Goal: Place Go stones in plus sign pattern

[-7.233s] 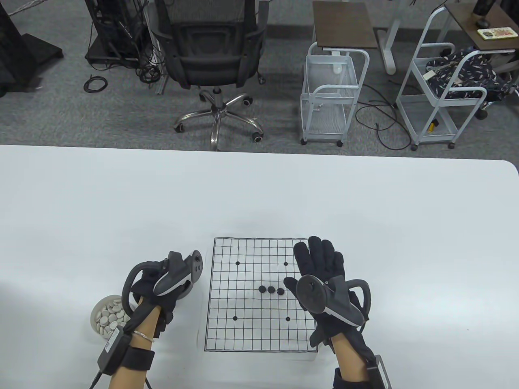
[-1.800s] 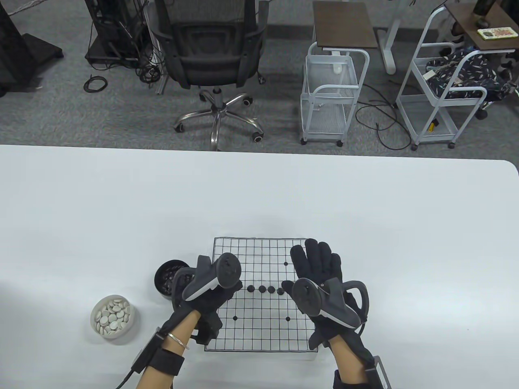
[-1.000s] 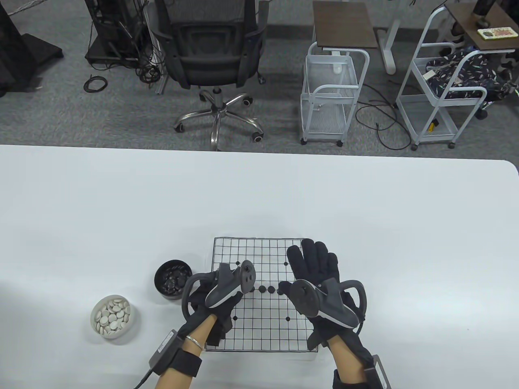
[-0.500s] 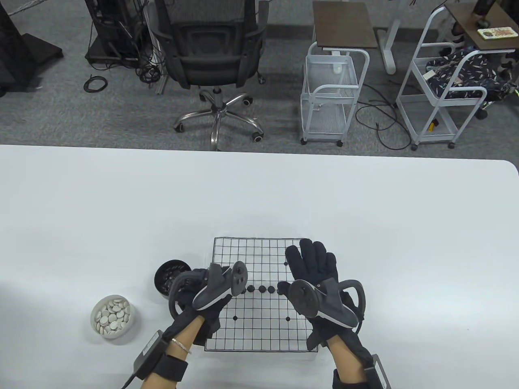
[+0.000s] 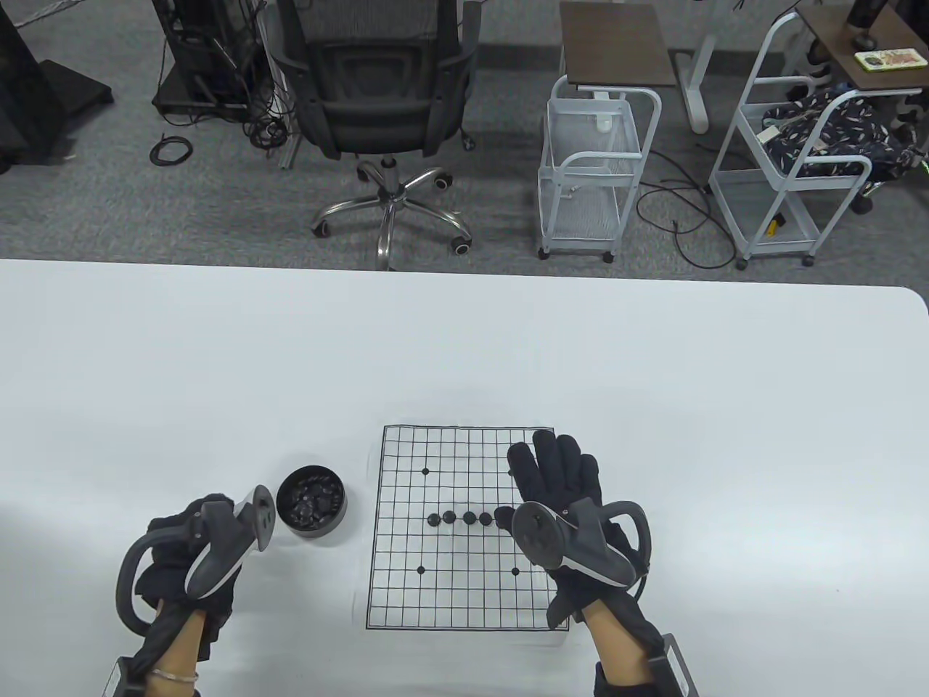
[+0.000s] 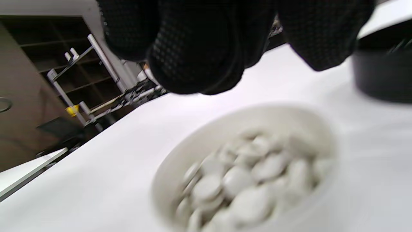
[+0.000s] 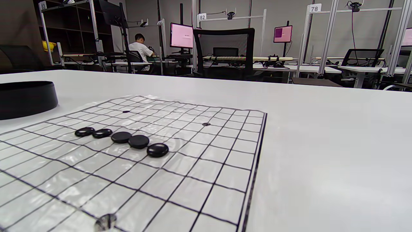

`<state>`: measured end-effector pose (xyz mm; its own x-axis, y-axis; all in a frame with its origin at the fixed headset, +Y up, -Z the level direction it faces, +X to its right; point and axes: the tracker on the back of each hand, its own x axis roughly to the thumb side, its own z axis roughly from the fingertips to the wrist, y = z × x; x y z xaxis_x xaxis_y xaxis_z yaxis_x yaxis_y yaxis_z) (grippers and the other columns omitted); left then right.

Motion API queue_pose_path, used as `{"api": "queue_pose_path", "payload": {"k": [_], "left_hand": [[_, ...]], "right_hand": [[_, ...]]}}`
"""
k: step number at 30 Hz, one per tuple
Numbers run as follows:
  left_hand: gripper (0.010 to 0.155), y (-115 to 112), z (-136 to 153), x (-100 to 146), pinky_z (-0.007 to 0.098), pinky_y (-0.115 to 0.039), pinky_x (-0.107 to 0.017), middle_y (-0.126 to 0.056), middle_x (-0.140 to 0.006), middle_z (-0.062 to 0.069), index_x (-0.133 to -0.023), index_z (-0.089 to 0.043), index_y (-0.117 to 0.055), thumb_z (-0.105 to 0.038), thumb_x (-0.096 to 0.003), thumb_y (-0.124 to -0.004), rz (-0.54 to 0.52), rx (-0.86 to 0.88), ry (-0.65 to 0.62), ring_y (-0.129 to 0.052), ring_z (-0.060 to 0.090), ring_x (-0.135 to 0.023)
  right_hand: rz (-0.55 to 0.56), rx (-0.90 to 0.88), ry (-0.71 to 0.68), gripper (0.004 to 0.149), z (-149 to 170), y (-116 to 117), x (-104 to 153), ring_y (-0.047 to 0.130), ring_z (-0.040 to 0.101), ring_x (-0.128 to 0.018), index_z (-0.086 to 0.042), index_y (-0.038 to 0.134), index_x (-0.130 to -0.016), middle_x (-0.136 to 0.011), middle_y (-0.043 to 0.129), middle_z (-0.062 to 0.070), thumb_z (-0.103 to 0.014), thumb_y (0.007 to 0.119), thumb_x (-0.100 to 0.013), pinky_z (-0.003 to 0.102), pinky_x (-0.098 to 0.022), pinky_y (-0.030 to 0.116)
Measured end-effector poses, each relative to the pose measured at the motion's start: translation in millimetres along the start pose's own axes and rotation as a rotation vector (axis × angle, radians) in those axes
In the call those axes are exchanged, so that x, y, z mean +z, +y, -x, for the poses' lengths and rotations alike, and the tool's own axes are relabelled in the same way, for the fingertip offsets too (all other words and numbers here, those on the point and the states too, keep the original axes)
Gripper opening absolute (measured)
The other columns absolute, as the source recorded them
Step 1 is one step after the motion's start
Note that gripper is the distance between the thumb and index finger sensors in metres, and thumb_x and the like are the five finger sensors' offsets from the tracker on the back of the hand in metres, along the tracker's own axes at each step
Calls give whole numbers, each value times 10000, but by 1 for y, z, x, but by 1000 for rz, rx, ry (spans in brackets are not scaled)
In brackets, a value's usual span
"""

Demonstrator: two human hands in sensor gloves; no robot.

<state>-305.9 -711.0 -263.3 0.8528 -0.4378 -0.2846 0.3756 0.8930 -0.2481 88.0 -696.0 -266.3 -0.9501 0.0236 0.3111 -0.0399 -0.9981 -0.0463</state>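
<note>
While right hand (image 5: pixel 559 494) rests fingers-spread on board (image 5: pixel 464 581), left hand (image 5: pixel 185 559), fingers curled with grip unclear, has left fifth black stone (image 5: pixel 434 519) and hovers over white bowl (image 6: pixel 244 167); horizontal bar complete, vertical arm pending

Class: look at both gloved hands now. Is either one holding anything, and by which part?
The right hand lies flat on the board, holding nothing. The left hand's fingers curl over the white stones; any grip cannot be told.
</note>
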Motion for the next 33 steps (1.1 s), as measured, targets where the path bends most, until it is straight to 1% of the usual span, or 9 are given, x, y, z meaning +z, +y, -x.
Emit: {"api": "queue_pose_path", "payload": {"k": [3, 7, 12, 16, 20, 26, 28, 29, 33], "left_hand": [[544, -12, 7, -6, 334, -850, -547, -1035, -661, -66, -863, -288, -847, -549, -390, -787, 64, 2, 19, -1006, 0, -322], [547, -22, 9, -10, 335, -849, -556, -1029, -705, -77, -876, -283, -823, -521, -383, -811, 130, 31, -4, -1015, 0, -343], [567, -24, 2, -9, 330, -852, -559, -1025, -726, -79, -874, -239, -795, -519, -381, -813, 125, -24, -16, -1020, -5, -355], [584, -22, -3, -6, 331, -847, -560, -1020, -732, -73, -873, -265, -810, -555, -365, -803, 79, -96, 10, -1016, -5, -363], [597, -23, -2, -7, 333, -846, -559, -1020, -725, -66, -869, -266, -818, -574, -358, -797, 82, -80, 12, -1015, -4, -362], [532, -22, -3, -6, 330, -854, -541, -1039, -636, -69, -801, -286, -859, -576, -360, -794, 70, -101, 19, -1015, -4, -332], [541, -25, -6, -9, 331, -864, -533, -1052, -658, -69, -817, -279, -870, -565, -364, -795, 97, -114, 8, -1026, -3, -325], [570, -28, -7, -10, 333, -866, -533, -1052, -691, -63, -845, -268, -863, -565, -363, -796, 116, -124, 6, -1028, -3, -327], [533, -31, -13, -13, 321, -871, -526, -1048, -674, -54, -845, -246, -852, -527, -397, -781, 132, -141, 1, -1019, -17, -312]], "right_hand": [[-4, -4, -3, 781, 0, 0, -1, 279, 557, -1068, -120, 191, -1139, -1162, 195, 270, -535, 529, -570, 618, -745, 310], [-3, 5, -7, 782, -1, 0, 0, 280, 557, -1068, -119, 192, -1139, -1163, 197, 270, -536, 529, -570, 618, -745, 310], [-2, 5, -7, 780, -1, 0, -1, 279, 557, -1068, -121, 192, -1139, -1162, 196, 270, -535, 529, -570, 618, -746, 310], [-2, 1, -2, 781, -1, 0, -1, 278, 556, -1070, -121, 192, -1139, -1163, 196, 270, -535, 529, -570, 618, -746, 309], [-8, 0, -1, 780, -1, 1, -2, 276, 556, -1069, -121, 193, -1139, -1162, 197, 270, -534, 530, -570, 619, -746, 308], [-11, 14, -5, 782, -2, 1, -2, 280, 557, -1068, -121, 193, -1139, -1162, 198, 270, -535, 531, -569, 619, -745, 309], [-12, 17, -4, 780, -2, 1, -2, 279, 556, -1069, -121, 193, -1139, -1162, 196, 270, -535, 530, -570, 619, -745, 309], [-12, 18, -3, 781, -2, 1, -2, 280, 557, -1068, -120, 193, -1139, -1162, 197, 269, -535, 530, -569, 619, -745, 310], [-12, 18, -3, 781, -2, 1, -2, 279, 558, -1068, -120, 192, -1139, -1163, 197, 269, -535, 529, -570, 619, -745, 310]]}}
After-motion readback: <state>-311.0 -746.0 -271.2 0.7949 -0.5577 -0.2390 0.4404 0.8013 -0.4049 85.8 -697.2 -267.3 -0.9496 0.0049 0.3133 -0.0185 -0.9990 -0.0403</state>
